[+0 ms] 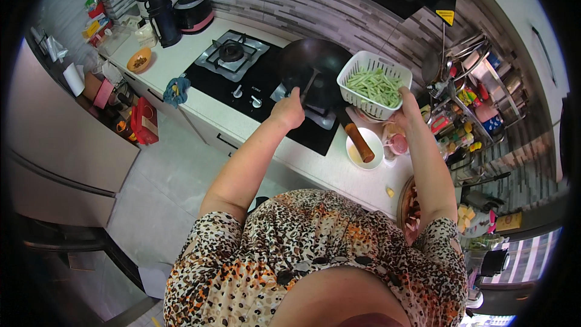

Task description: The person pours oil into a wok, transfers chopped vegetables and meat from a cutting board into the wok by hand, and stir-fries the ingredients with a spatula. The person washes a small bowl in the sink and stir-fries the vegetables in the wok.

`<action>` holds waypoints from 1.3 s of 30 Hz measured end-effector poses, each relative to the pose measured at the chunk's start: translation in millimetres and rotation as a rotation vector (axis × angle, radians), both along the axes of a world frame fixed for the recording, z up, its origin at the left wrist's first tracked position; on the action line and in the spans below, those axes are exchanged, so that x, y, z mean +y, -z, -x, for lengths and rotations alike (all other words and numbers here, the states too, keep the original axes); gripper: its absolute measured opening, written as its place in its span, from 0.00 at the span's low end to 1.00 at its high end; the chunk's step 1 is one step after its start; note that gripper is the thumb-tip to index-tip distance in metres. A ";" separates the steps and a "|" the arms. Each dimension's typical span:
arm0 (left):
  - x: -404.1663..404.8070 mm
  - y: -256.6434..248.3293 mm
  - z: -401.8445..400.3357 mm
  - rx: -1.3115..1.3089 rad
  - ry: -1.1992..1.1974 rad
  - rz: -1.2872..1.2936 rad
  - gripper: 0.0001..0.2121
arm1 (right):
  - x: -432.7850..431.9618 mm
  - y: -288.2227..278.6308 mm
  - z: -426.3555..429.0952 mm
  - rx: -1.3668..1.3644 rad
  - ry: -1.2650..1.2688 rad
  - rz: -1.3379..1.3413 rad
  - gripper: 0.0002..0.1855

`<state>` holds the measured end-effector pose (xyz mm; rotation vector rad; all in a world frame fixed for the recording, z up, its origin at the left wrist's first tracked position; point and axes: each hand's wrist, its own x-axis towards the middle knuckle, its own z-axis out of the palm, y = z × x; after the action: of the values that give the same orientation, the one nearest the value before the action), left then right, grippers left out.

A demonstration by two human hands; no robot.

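Observation:
My left hand [289, 111] grips the handle of a spatula [311, 82], whose far end reaches into a dark wok [295, 56]. The wok sits on the right burner of the gas hob, and its wooden handle [359, 143] points towards me over a white bowl [351, 156]. With my right hand [406, 110] I hold a white slotted plastic basket [361, 105] by its right side. Cut green beans [374, 85] lie in the basket, which is held up beside the wok's right edge. The bottom of the wok is dark, so its contents are hard to make out.
A lidded jar [398, 144] stands right of the bowl. A round board [403, 204] with cut food is partly behind my right arm. The left burner [231, 52] bears no pot. A blue cloth [177, 91] hangs at the counter edge; an orange bowl [139, 60] sits farther left.

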<state>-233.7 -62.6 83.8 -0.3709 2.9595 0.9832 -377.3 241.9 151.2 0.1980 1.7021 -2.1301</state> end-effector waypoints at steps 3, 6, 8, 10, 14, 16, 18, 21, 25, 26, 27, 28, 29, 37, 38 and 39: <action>-14.4 -12.8 -4.7 -0.083 -0.098 -0.027 0.22 | -53.6 -27.0 5.5 0.325 0.086 -0.311 0.33; -28.3 -11.2 0.8 0.001 -0.017 0.008 0.15 | -57.2 6.1 71.4 0.751 0.148 -0.980 0.39; -46.5 -3.6 -4.1 0.066 -0.032 0.013 0.15 | -110.6 -9.8 48.4 0.810 0.071 -1.303 0.42; -44.1 -24.4 -16.8 0.073 -0.033 0.039 0.14 | -130.3 -18.5 32.2 0.899 0.005 -1.434 0.43; -37.7 -35.9 -30.9 0.098 -0.004 0.043 0.14 | -143.8 -17.8 19.3 1.074 -0.038 -1.520 0.44; -39.3 -39.1 -37.9 0.074 0.008 0.069 0.14 | -148.4 -19.7 12.6 1.167 -0.064 -1.452 0.45; -40.6 -38.5 -42.7 0.093 -0.021 0.079 0.14 | -150.8 -23.4 5.6 1.211 -0.076 -1.403 0.45; -38.5 -41.7 -52.2 0.149 -0.056 0.126 0.14 | -148.4 -26.1 1.3 1.329 -0.092 -1.333 0.45; -31.4 -66.8 -63.6 0.151 -0.064 0.238 0.13 | -141.6 -36.3 -4.8 1.502 -0.132 -1.320 0.46; -28.5 -75.9 -67.0 0.133 -0.056 0.272 0.12 | -137.5 -37.8 -3.7 1.533 -0.151 -1.324 0.46; -25.8 -84.8 -70.0 0.124 -0.048 0.290 0.12 | -133.4 -41.9 -1.8 1.570 -0.162 -1.330 0.46; -22.9 -92.6 -74.5 0.115 -0.040 0.307 0.11 | -129.1 -43.8 -1.4 1.563 -0.152 -1.332 0.46; -20.5 -100.3 -78.7 0.106 -0.031 0.324 0.11 | -125.6 -45.4 -0.6 1.541 -0.114 -1.291 0.46; -27.5 -70.9 -62.4 0.139 0.148 0.139 0.15 | -82.7 -36.6 14.8 1.092 0.106 -0.878 0.40; -19.3 -64.6 -52.1 0.150 0.127 0.157 0.14 | -70.1 -31.7 22.9 1.032 0.140 -0.816 0.40; -14.4 -60.1 -39.7 0.100 0.113 0.181 0.15 | -61.8 -24.0 29.8 0.969 0.172 -0.752 0.39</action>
<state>-194.1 -77.1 143.8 -0.1570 3.1290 0.7473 -407.1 180.0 175.2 -0.6082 3.0772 -1.6446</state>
